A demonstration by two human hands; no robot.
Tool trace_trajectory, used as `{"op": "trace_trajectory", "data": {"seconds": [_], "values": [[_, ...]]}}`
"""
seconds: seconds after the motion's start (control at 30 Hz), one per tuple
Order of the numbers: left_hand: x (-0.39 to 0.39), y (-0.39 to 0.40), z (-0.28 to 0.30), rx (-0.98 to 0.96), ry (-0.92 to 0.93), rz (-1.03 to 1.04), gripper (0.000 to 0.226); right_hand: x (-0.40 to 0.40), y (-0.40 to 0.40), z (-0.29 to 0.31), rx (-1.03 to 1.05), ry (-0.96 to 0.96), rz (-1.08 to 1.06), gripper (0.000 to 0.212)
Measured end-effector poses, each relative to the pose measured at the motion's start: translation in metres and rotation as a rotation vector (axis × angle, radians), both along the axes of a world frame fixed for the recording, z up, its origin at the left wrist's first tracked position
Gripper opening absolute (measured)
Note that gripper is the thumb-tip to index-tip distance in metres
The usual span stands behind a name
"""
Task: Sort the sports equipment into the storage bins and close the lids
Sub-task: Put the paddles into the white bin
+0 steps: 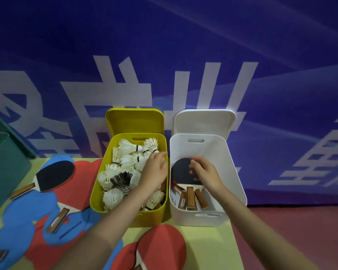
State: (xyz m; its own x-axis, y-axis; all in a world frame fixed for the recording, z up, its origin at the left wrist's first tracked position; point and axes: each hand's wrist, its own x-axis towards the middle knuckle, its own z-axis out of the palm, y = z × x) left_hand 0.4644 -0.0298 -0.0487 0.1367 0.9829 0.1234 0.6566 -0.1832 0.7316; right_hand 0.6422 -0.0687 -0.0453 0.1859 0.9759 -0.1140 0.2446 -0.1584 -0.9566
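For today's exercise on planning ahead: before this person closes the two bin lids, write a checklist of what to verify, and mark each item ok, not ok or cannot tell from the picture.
1. Shuttlecocks inside the yellow bin: ok.
2. Paddles inside the white bin: ok.
3. All paddles put away: not ok; several lie on the mat outside the bins.
4. Hands out of the bins: not ok; the left hand is over the shuttlecocks and the right hand over the paddles.
5. Lids within reach: ok; the yellow lid and the white lid stand behind their bins.
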Motion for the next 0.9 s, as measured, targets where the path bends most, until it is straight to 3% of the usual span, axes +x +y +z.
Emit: {"op": "trace_trajectory", "data": {"seconds": [0.1, 0.2, 0.4, 0.47, 0.53, 0.63, 0.7, 0.77, 0.9], "values": [[-0.02, -0.025, 0.011, 0.022, -0.174, -0.017, 0.033, -0.029, -0.039, 0.024, 0.029, 0.153, 0.072, 0.021], [-0.045, -0.059, 0.013, -0.027, -0.325, -0.009, 0.032, -0.057, -0.072, 0.027, 0.004, 0.166, 0.163, 0.022], [-0.102, -0.136, -0.015, -0.137, -0.405, 0.083, 0.031, -0.101, -0.114, -0.028, -0.121, 0.15, 0.278, 0.019], [-0.123, -0.157, -0.039, -0.2, -0.384, 0.147, 0.029, -0.11, -0.127, -0.063, -0.181, 0.118, 0.274, 0.018], [-0.143, -0.173, -0.065, -0.28, -0.327, 0.221, 0.027, -0.113, -0.14, -0.103, -0.215, -0.01, 0.207, 0.03], [-0.168, -0.18, -0.099, -0.373, -0.235, 0.299, 0.028, -0.11, -0.156, -0.149, -0.406, -0.472, -0.002, 0.072], [-0.185, -0.177, -0.114, -0.408, -0.187, 0.347, 0.028, -0.114, -0.164, -0.161, -0.586, -0.636, -0.142, 0.094], [-0.201, -0.171, -0.125, -0.425, -0.148, 0.372, 0.028, -0.123, -0.165, -0.163, -0.673, -0.621, -0.188, 0.104], [-0.234, -0.147, -0.133, -0.397, 0.019, 0.373, 0.031, -0.128, -0.155, -0.168, -0.72, -0.555, -0.321, 0.101]]}}
